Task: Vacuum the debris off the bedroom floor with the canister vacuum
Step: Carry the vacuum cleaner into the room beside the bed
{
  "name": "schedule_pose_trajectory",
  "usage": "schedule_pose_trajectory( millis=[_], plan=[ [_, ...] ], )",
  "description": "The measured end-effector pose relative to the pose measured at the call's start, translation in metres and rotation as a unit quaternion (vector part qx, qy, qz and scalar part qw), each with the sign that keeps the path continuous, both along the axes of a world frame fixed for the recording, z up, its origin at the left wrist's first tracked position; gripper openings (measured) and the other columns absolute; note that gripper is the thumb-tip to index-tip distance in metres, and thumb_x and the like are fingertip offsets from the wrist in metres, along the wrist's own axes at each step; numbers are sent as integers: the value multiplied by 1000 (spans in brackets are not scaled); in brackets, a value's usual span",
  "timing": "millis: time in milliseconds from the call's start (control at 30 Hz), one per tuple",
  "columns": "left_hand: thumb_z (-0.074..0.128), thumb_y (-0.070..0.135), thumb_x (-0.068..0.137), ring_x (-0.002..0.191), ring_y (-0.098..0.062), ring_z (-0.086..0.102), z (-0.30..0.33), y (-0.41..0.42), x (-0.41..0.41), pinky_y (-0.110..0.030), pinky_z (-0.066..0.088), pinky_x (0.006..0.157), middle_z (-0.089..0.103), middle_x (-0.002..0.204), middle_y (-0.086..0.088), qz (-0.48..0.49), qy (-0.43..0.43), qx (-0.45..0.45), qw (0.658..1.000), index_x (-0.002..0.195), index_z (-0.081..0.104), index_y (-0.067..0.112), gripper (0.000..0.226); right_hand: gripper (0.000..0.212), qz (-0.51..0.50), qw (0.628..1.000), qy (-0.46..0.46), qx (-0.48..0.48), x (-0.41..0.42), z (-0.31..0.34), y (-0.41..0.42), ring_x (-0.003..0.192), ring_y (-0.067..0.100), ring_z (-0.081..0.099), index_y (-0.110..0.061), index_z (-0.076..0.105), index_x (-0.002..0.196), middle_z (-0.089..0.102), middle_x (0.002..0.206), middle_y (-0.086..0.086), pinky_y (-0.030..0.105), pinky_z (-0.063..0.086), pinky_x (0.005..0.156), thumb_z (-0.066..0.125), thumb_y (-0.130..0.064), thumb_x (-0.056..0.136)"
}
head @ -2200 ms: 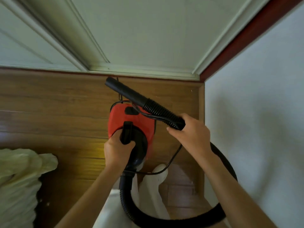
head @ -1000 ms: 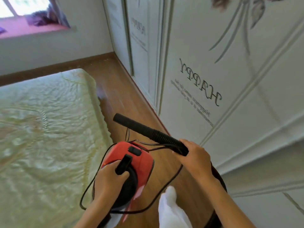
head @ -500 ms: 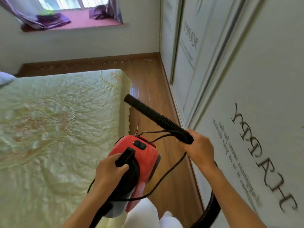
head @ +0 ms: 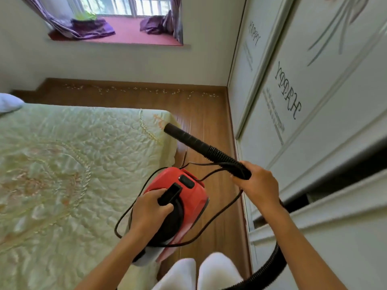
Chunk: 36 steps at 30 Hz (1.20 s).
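both hands grip: left hand (head: 149,208) carries the vacuum (head: 184,195), right hand (head: 256,185) the hose (head: 206,149). view now turns to crumbs (head: 134,88) beyond the bed (head: 62,164).

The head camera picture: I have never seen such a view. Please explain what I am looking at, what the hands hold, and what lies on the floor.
A camera worn on a person's head looks forward and down, so you see their own arms. The left hand grips the black handle of a red canister vacuum, carried above the floor. The right hand holds the black hose, its open end raised toward the window. A bed is at left, a wardrobe at right. Small pale debris lies on the wooden floor along the far wall.
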<state>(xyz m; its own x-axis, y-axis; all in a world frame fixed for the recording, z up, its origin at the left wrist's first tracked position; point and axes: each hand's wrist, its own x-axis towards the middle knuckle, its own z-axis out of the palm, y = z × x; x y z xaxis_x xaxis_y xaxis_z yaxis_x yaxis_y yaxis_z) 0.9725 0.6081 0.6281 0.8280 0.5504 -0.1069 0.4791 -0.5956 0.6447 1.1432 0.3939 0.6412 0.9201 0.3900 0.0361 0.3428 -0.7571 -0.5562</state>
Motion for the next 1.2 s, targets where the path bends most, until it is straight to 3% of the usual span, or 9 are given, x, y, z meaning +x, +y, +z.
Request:
schedule_pose_trajectory(
  millis=[67,200,400,633,767,1033,1200],
  plan=[
    [67,17,69,60,-5,57,3,20,43,-17,36,51,61,58,10,4,-1,3,1000,79,70,30,16,29,2,1000,-10,1,46,2,21,70,11,54,-30,67,109,65,82,-6,17,33,52,71,-34,81],
    [67,16,70,60,-3,57,-4,58,133,-16,36,50,62,58,12,20,7,-14,1000,79,70,33,19,33,14,1000,-6,2,143,-15,61,77,17,61,-29,66,112,68,88,-2,23,41,60,72,-35,80],
    [66,17,68,54,-10,53,-14,103,282,-23,34,49,57,53,4,58,48,-4,997,74,68,23,8,38,61,998,-19,-12,303,-33,117,86,19,63,-29,65,117,68,94,-2,26,45,67,71,-37,81],
    [66,18,63,56,-11,56,3,153,418,-24,38,51,57,54,7,118,38,-26,992,76,69,29,17,39,104,994,5,36,464,-15,195,82,17,63,-28,64,119,68,91,-2,33,53,67,71,-36,82],
    [65,18,64,59,-15,58,-1,189,496,-35,45,56,59,57,2,124,34,-45,991,78,70,27,18,40,142,989,-3,35,544,-15,246,81,15,62,-28,64,119,66,91,-3,29,52,68,73,-35,80],
    [64,20,63,66,-10,60,-17,306,650,-27,46,61,65,65,7,125,13,-39,991,85,71,27,24,43,164,986,-21,12,702,-19,371,86,16,62,-25,64,120,67,94,-3,27,50,69,76,-30,79],
    [70,12,67,81,-10,63,-1,379,731,-19,42,70,72,85,9,148,-31,-4,988,93,73,26,30,46,168,985,-41,27,785,1,451,91,17,63,-23,63,123,68,99,-2,31,54,75,77,-28,80]
  ],
)
